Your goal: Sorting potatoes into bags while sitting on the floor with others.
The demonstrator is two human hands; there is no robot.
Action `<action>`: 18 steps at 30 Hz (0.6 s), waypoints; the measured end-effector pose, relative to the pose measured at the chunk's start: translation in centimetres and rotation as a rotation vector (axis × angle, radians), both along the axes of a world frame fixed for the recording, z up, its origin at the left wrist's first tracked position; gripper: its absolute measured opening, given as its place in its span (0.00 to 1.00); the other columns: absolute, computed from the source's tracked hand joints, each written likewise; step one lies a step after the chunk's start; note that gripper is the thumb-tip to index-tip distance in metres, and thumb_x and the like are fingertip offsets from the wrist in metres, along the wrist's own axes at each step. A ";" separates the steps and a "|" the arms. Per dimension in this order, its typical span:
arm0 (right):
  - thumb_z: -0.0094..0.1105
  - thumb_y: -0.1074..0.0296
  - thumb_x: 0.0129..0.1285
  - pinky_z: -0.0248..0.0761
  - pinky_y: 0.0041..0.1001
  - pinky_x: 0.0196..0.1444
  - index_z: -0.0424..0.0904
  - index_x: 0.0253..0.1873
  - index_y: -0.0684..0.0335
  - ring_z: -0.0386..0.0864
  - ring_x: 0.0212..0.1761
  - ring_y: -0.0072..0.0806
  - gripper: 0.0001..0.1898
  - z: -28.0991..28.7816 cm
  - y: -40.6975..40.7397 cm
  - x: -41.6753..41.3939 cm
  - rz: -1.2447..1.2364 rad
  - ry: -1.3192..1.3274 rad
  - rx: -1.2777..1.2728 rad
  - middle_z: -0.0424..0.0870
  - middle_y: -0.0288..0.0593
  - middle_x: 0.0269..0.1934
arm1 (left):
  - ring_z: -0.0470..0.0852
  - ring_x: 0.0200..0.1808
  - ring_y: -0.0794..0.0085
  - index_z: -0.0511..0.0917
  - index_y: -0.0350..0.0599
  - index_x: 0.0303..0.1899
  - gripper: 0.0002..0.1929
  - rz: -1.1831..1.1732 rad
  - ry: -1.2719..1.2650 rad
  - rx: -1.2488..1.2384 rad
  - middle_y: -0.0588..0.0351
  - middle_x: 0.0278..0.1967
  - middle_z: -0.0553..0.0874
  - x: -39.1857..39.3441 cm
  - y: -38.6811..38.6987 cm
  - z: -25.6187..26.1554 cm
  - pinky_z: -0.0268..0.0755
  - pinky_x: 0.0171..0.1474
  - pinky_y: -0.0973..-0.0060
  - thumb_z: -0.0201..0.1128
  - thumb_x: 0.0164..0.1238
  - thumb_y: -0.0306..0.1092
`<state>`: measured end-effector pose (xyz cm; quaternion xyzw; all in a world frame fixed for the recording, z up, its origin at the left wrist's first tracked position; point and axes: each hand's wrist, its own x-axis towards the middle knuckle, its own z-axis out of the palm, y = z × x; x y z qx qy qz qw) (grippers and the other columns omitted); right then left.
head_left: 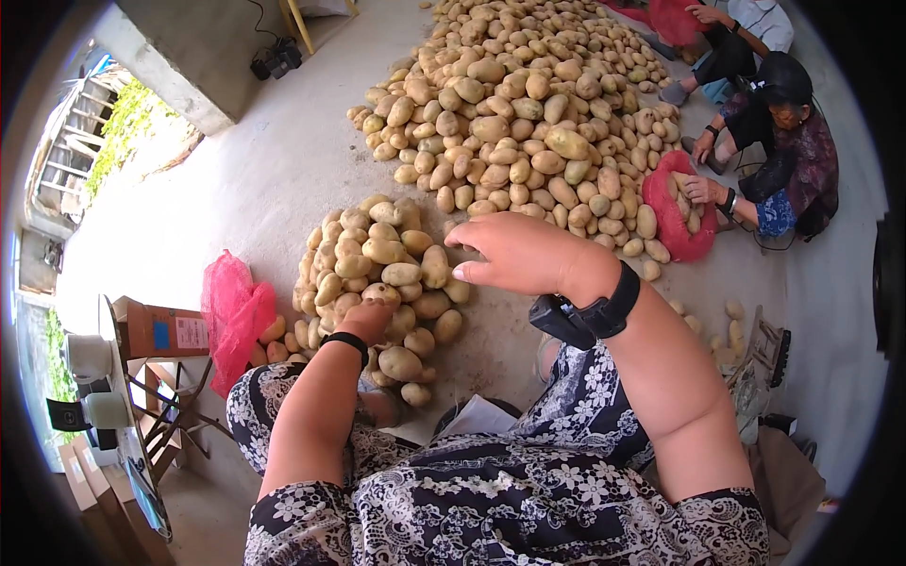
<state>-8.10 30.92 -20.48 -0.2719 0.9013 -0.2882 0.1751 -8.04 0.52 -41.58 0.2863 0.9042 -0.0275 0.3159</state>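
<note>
A small heap of potatoes (352,266) lies on the concrete floor right before me. My left hand (369,318) is at its near side, with its fingers curled over one end of a dark-spotted potato (380,291). Over the right edge of the same heap hovers my right hand (520,253), thumb and fingers apart, with nothing visible between them. An upright oblong potato (434,266) is closest to its fingertips. Behind my right hand, a much larger potato pile (509,127) spreads towards the back.
A red mesh sack (237,311) hangs beside a folding table (120,354) with a cardboard box (166,329). At right, a co-worker (793,148) has a hand at a red mesh bag (662,205) of potatoes. Another person (761,28) sits farther back.
</note>
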 end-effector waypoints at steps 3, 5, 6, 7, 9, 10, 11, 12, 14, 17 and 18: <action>0.57 0.61 0.63 0.69 0.38 0.58 0.75 0.57 0.69 0.78 0.53 0.48 0.22 0.2 0.3 0.1 -0.002 -0.007 0.021 0.81 0.56 0.49 | 0.79 0.56 0.58 0.77 0.48 0.51 0.22 0.039 0.021 -0.039 0.49 0.52 0.80 0.2 -0.4 -1.2 0.75 0.56 0.63 0.72 0.52 0.34; 0.57 0.61 0.63 0.70 0.38 0.57 0.75 0.57 0.69 0.78 0.53 0.48 0.22 0.0 0.9 0.1 -0.027 -0.014 0.051 0.81 0.56 0.49 | 0.79 0.56 0.57 0.78 0.47 0.50 0.20 0.086 0.037 -0.050 0.49 0.53 0.80 -0.3 1.0 0.1 0.75 0.56 0.62 0.69 0.54 0.33; 0.57 0.61 0.63 0.70 0.39 0.57 0.75 0.57 0.69 0.78 0.53 0.49 0.22 -0.4 1.2 0.1 -0.033 -0.027 0.067 0.81 0.56 0.49 | 0.79 0.56 0.56 0.78 0.45 0.49 0.18 0.172 0.051 0.093 0.48 0.52 0.80 -0.8 1.7 1.6 0.75 0.55 0.62 0.67 0.55 0.32; 0.57 0.61 0.63 0.71 0.39 0.56 0.75 0.57 0.70 0.78 0.52 0.49 0.22 -0.8 1.4 0.0 -0.040 -0.036 0.084 0.81 0.56 0.49 | 0.79 0.55 0.55 0.79 0.43 0.48 0.16 0.256 0.065 0.239 0.48 0.51 0.81 -1.3 2.6 3.4 0.75 0.55 0.62 0.65 0.56 0.31; 0.57 0.59 0.63 0.72 0.40 0.54 0.77 0.55 0.67 0.80 0.51 0.47 0.20 -0.3 0.0 -0.1 -0.032 -0.072 0.184 0.82 0.54 0.47 | 0.80 0.54 0.54 0.78 0.39 0.53 0.21 0.263 0.192 0.538 0.46 0.51 0.82 -3.0 1.4 4.7 0.74 0.56 0.63 0.66 0.56 0.30; 0.57 0.59 0.63 0.72 0.40 0.53 0.79 0.51 0.66 0.80 0.51 0.46 0.18 -0.6 -0.3 0.0 -0.021 -0.063 0.205 0.82 0.54 0.47 | 0.81 0.54 0.57 0.77 0.37 0.54 0.21 0.507 0.014 0.738 0.44 0.53 0.81 -4.0 1.7 5.3 0.74 0.56 0.65 0.67 0.58 0.32; 0.59 0.60 0.62 0.73 0.41 0.52 0.79 0.49 0.66 0.80 0.50 0.47 0.17 -0.5 -0.1 0.2 -0.047 -0.116 0.217 0.82 0.54 0.46 | 0.82 0.53 0.62 0.77 0.37 0.55 0.19 0.588 -0.005 0.819 0.48 0.53 0.82 -4.2 4.1 9.1 0.74 0.56 0.69 0.65 0.64 0.32; 0.60 0.61 0.60 0.75 0.41 0.48 0.82 0.45 0.66 0.82 0.45 0.47 0.14 -1.7 -0.5 0.7 -0.062 -0.037 0.190 0.84 0.53 0.41 | 0.82 0.53 0.68 0.77 0.40 0.56 0.17 0.907 -0.283 1.111 0.54 0.53 0.82 -4.2 4.7 11.0 0.76 0.54 0.72 0.63 0.68 0.34; 0.63 0.63 0.57 0.78 0.41 0.40 0.84 0.34 0.68 0.85 0.37 0.48 0.12 -1.5 -0.8 1.5 -0.041 -0.007 0.209 0.86 0.51 0.34 | 0.80 0.56 0.72 0.72 0.42 0.59 0.16 1.039 -0.594 1.451 0.55 0.54 0.81 -3.6 6.2 14.8 0.76 0.53 0.74 0.54 0.75 0.35; 0.59 0.73 0.53 0.78 0.37 0.40 0.87 0.38 0.65 0.85 0.37 0.44 0.09 -1.7 -2.6 2.1 -0.001 -0.128 0.279 0.87 0.50 0.36 | 0.81 0.53 0.71 0.74 0.41 0.55 0.12 0.884 -0.519 1.472 0.55 0.50 0.83 -0.5 7.1 18.9 0.77 0.51 0.75 0.54 0.74 0.32; 0.59 0.73 0.53 0.78 0.37 0.39 0.87 0.37 0.65 0.85 0.36 0.43 0.09 -1.9 -3.0 2.2 0.010 -0.139 0.285 0.87 0.49 0.35 | 0.82 0.52 0.71 0.76 0.41 0.52 0.11 0.806 -0.418 1.419 0.55 0.49 0.83 0.2 7.1 19.1 0.77 0.49 0.76 0.55 0.73 0.31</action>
